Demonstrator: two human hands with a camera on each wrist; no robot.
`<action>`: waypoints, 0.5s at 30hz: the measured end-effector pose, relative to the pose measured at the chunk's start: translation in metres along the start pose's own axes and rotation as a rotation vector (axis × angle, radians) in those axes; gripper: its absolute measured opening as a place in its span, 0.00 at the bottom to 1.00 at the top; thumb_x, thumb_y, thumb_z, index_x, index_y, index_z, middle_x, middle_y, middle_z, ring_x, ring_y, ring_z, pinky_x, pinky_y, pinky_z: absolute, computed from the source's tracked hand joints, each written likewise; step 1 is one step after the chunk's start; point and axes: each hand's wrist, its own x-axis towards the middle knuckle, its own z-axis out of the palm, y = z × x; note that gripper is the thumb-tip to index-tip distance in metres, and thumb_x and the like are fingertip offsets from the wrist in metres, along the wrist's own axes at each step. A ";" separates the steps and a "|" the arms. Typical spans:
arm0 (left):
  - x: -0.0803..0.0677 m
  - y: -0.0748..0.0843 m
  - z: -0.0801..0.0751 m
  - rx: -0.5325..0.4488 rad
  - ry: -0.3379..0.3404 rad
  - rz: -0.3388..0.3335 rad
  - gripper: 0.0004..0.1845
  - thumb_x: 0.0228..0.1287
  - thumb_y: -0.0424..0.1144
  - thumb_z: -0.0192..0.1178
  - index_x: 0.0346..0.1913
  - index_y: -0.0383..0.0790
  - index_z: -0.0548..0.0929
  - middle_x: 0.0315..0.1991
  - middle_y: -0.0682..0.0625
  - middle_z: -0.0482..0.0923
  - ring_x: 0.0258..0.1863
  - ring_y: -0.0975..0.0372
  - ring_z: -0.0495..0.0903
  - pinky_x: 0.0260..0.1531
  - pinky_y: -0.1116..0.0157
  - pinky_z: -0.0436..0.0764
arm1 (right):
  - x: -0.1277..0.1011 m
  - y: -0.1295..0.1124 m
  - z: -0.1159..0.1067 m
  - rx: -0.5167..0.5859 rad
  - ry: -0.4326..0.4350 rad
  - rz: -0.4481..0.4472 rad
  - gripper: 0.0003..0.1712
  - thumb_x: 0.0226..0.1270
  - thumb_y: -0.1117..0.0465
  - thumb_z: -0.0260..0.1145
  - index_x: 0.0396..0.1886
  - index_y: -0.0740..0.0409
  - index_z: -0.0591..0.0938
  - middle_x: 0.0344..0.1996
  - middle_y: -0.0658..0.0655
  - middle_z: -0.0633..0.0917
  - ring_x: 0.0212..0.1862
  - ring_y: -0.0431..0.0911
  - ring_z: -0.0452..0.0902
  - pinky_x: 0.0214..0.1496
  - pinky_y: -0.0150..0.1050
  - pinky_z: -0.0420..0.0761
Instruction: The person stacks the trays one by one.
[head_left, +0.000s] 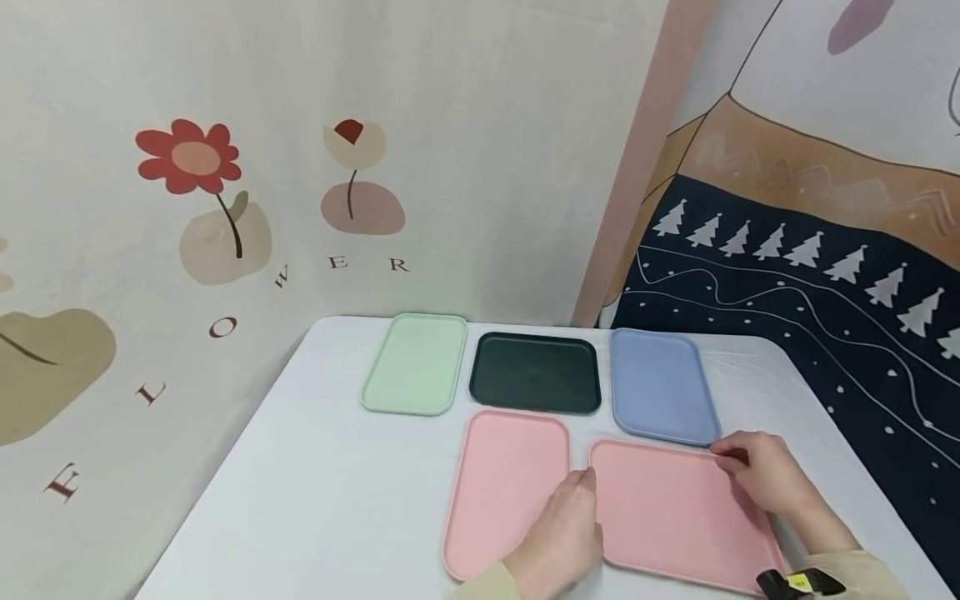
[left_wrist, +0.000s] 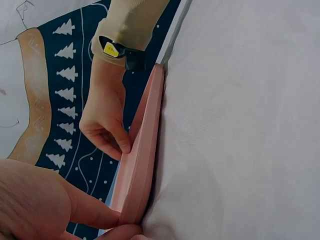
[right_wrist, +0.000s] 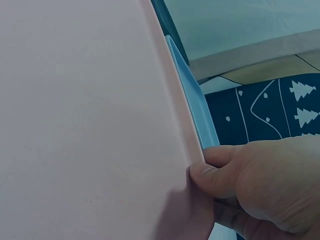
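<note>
The left hand (head_left: 561, 533) pinches the left edge and the right hand (head_left: 767, 475) the far right corner of a smooth, rounded-cornered pink rectangular tray (head_left: 675, 512) at the white-covered desk (head_left: 322, 500), just beside a second pink rectangular tray (head_left: 510, 479) and near a blue rectangular tray (head_left: 662, 385).

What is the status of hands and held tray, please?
Left hand, right hand: both pinching rightmost pink tray. Blue tray close beyond it. Other pink tray close at left.

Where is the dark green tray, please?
In the head view, the dark green tray lies between the light green tray on its left and the blue tray on its right.
</note>
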 end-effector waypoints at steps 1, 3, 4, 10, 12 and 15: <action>0.000 0.000 0.000 -0.010 -0.002 -0.008 0.35 0.59 0.29 0.70 0.70 0.26 0.75 0.64 0.37 0.79 0.63 0.50 0.80 0.65 0.59 0.79 | 0.000 0.000 -0.001 0.008 0.000 0.014 0.08 0.62 0.75 0.74 0.39 0.63 0.92 0.37 0.58 0.90 0.38 0.50 0.85 0.35 0.38 0.85; 0.000 -0.001 -0.001 -0.034 -0.008 -0.023 0.34 0.59 0.29 0.70 0.70 0.27 0.75 0.65 0.37 0.78 0.64 0.50 0.79 0.66 0.57 0.78 | -0.001 0.000 -0.002 0.022 0.000 0.043 0.07 0.63 0.74 0.75 0.39 0.63 0.92 0.37 0.59 0.90 0.38 0.50 0.85 0.34 0.37 0.85; 0.000 -0.002 -0.002 -0.043 -0.009 -0.023 0.34 0.59 0.29 0.70 0.70 0.27 0.75 0.65 0.37 0.78 0.64 0.49 0.79 0.66 0.57 0.78 | -0.001 0.001 -0.003 0.028 0.001 0.057 0.07 0.63 0.74 0.75 0.40 0.64 0.92 0.37 0.59 0.90 0.38 0.50 0.85 0.34 0.36 0.84; 0.001 -0.005 -0.004 -0.092 -0.010 -0.003 0.33 0.59 0.28 0.70 0.70 0.29 0.76 0.63 0.40 0.80 0.64 0.53 0.79 0.66 0.59 0.78 | -0.003 0.002 -0.006 0.044 0.001 0.093 0.07 0.63 0.74 0.75 0.40 0.66 0.92 0.37 0.60 0.91 0.38 0.49 0.85 0.33 0.34 0.83; 0.001 -0.006 -0.004 -0.136 -0.006 0.007 0.31 0.58 0.26 0.69 0.67 0.33 0.79 0.60 0.44 0.81 0.63 0.57 0.79 0.65 0.61 0.78 | -0.003 0.002 -0.007 0.048 0.000 0.097 0.07 0.63 0.75 0.74 0.40 0.66 0.91 0.37 0.60 0.91 0.38 0.50 0.85 0.32 0.34 0.83; 0.003 -0.007 -0.006 -0.218 -0.011 0.006 0.29 0.56 0.23 0.68 0.63 0.37 0.82 0.55 0.50 0.83 0.61 0.61 0.79 0.65 0.62 0.78 | -0.004 0.000 -0.009 0.058 -0.008 0.107 0.07 0.63 0.75 0.74 0.41 0.67 0.91 0.37 0.61 0.90 0.38 0.50 0.84 0.32 0.34 0.83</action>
